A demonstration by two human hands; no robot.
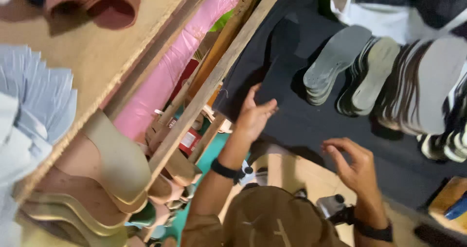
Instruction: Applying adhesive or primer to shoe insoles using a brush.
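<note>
The left hand [254,114] pressed flat, fingers together, on the dark sheet [292,81] just beyond them, smoothing it; the right hand [354,164] hovered empty, fingers loosely curled, likely needing to grip that sheet's near edge next

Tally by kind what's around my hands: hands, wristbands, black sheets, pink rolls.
hands: 2, left hand and right hand
dark wristbands: 2
black sheet: 1
pink roll: 1
Total: 6
</note>
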